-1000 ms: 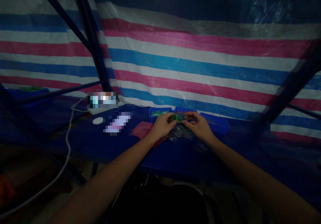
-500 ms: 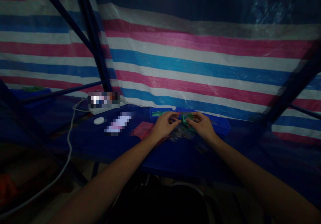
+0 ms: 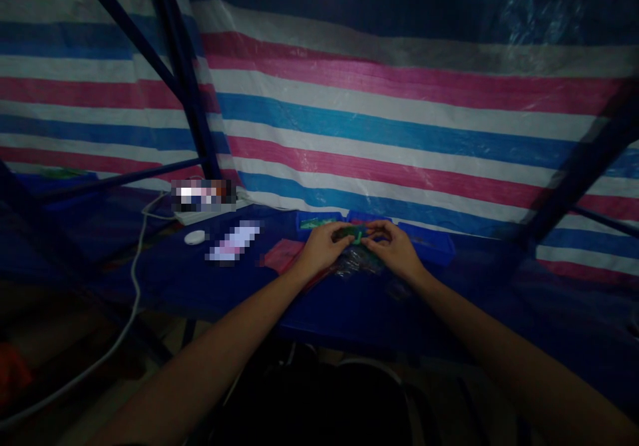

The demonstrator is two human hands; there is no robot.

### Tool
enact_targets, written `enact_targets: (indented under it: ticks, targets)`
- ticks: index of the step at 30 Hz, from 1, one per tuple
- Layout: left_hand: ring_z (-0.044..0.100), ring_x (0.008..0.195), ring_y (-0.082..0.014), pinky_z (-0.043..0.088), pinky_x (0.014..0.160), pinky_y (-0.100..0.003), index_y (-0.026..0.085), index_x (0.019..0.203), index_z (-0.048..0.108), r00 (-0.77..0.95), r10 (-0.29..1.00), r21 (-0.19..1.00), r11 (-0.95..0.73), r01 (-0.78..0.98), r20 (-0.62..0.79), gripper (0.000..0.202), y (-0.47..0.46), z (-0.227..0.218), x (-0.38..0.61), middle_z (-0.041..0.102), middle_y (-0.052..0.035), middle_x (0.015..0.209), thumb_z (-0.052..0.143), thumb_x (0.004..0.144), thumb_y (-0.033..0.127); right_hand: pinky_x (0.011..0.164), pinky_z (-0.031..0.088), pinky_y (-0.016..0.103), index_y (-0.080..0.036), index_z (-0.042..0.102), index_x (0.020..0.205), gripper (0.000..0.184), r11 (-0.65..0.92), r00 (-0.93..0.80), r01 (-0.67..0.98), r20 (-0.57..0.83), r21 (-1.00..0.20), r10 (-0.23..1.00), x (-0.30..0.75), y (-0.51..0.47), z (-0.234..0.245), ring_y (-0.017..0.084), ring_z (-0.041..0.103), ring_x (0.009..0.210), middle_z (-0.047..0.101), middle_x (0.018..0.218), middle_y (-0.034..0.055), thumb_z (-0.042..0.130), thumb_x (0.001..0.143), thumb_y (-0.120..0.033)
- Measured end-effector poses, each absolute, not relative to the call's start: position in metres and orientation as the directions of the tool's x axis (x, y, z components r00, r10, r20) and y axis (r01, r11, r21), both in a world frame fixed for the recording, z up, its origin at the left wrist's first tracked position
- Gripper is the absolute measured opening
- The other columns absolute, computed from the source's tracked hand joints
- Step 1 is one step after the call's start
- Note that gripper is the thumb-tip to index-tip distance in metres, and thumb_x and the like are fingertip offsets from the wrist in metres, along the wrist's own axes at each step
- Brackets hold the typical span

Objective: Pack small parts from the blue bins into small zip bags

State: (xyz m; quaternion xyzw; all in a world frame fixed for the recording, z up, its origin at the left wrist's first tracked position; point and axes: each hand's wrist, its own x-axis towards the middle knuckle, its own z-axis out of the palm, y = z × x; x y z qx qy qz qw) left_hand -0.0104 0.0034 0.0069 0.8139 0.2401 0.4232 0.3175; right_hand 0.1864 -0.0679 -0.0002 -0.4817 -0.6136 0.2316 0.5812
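Note:
My left hand (image 3: 323,246) and my right hand (image 3: 397,249) face each other over the blue table, fingers pinched together. Between their fingertips is a small green piece (image 3: 358,237), too small and dim to tell its exact kind. Crinkled clear plastic bags (image 3: 352,263) lie right below the fingers. Just behind the hands stand blue trays: the left tray (image 3: 319,218) holds green items, the middle tray (image 3: 369,217) is partly hidden by my fingers, and the right tray (image 3: 434,245) sits beyond my right hand. A red packet (image 3: 282,255) lies beside my left wrist.
Left on the table (image 3: 200,293) are a blurred-out phone-shaped object (image 3: 234,241), a round white disc (image 3: 195,237) and a white power strip (image 3: 212,213) with a trailing white cable (image 3: 137,279). Blue metal posts (image 3: 192,93) and a striped tarp (image 3: 399,113) stand behind.
Both hands have moved slightly to the left and closer together around the green piece, which now shows as a thin bright strip. The view has shifted a little.

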Motion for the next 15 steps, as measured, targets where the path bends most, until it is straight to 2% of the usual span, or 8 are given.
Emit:
enact_targets:
  ticks: [3, 6, 11, 15]
  targets:
    - [0.071, 0.097, -0.0202, 0.056, 0.09, -0.038, 0.021, 0.124, 0.065, 0.551, 0.649, 0.771, -0.636, 0.014, 0.525, 0.035, 0.0015, 0.0076, -0.009, 0.073, -0.0082, 0.11, 0.068, 0.088, 0.023, 0.079, 0.058, 0.032, -0.022, 0.065, 0.11, 0.041, 0.422, 0.108, 0.285, 0.466, -0.861, 0.878, 0.1861, -0.0675, -0.0007, 0.021, 0.07, 0.094, 0.072, 0.105, 0.0067, 0.08, 0.075, -0.038]
    - [0.071, 0.092, -0.0189, 0.057, 0.087, -0.036, 0.02, 0.129, 0.061, 0.569, 0.639, 0.793, -0.608, -0.039, 0.518, 0.04, 0.0002, 0.0075, -0.0072, 0.073, -0.0077, 0.105, 0.067, 0.089, 0.023, 0.08, 0.059, 0.034, -0.022, 0.067, 0.106, 0.037, 0.393, 0.03, 0.202, 0.407, -0.897, 0.913, 0.1844, -0.0678, -0.0004, 0.021, 0.071, 0.09, 0.074, 0.102, 0.0063, 0.08, 0.076, -0.039]
    - [0.068, 0.098, -0.0199, 0.057, 0.081, -0.034, 0.019, 0.122, 0.064, 0.463, 0.646, 0.704, -0.707, 0.064, 0.607, 0.036, -0.0021, 0.01, -0.0082, 0.068, -0.0109, 0.118, 0.071, 0.087, 0.027, 0.064, 0.057, 0.03, -0.022, 0.066, 0.101, 0.033, 0.366, 0.122, 0.213, 0.396, -0.906, 0.91, 0.1879, -0.0654, -0.0029, 0.019, 0.07, 0.075, 0.074, 0.091, 0.0043, 0.078, 0.076, -0.04]
    - [0.068, 0.092, -0.0186, 0.057, 0.079, -0.034, 0.019, 0.114, 0.069, 0.478, 0.614, 0.651, -0.751, 0.11, 0.628, 0.027, -0.0049, 0.0122, -0.0097, 0.07, -0.0092, 0.111, 0.068, 0.09, 0.031, 0.057, 0.054, 0.027, -0.022, 0.063, 0.101, 0.032, 0.361, 0.179, 0.276, 0.416, -0.891, 0.891, 0.1913, -0.0638, -0.005, 0.02, 0.069, 0.073, 0.073, 0.088, 0.0036, 0.076, 0.077, -0.039]
